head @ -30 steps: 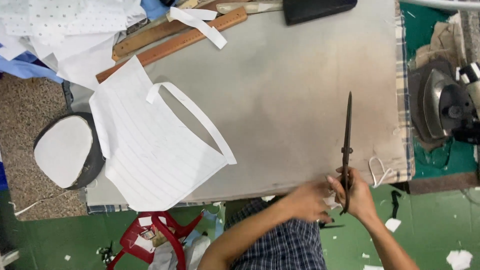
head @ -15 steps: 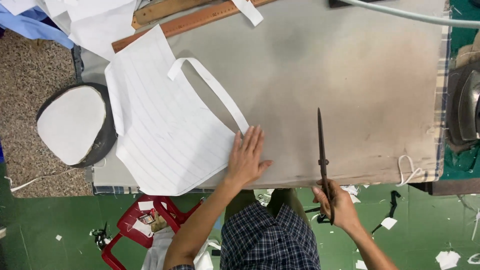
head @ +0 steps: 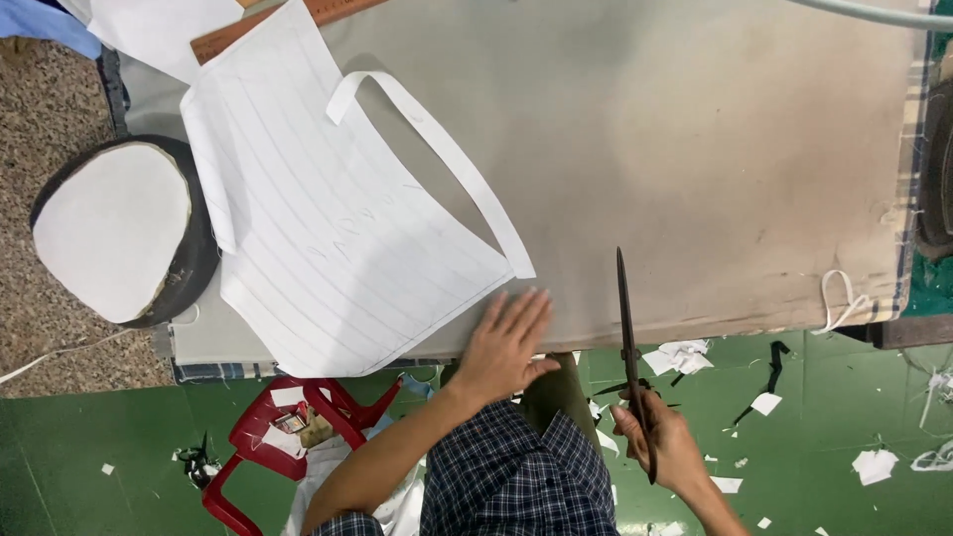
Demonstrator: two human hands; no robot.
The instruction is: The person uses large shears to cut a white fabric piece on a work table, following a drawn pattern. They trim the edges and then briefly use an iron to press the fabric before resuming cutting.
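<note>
White lined fabric piece (head: 328,238) now lies nearer us on the grey table (head: 695,149), our left hand (head: 506,342) having slid flat-fingered to its lower corner while our right hand (head: 660,437) grips the closed scissors (head: 627,337).

scissors (head: 627,342): 1 | paper pattern (head: 338,228): 1 | wooden ruler (head: 288,20): 1 | stool (head: 119,230): 1

Round padded stool (head: 114,230) left of table; wooden ruler (head: 283,22) at top edge; red plastic stool (head: 288,437) below; paper scraps (head: 680,355) on green floor.
</note>
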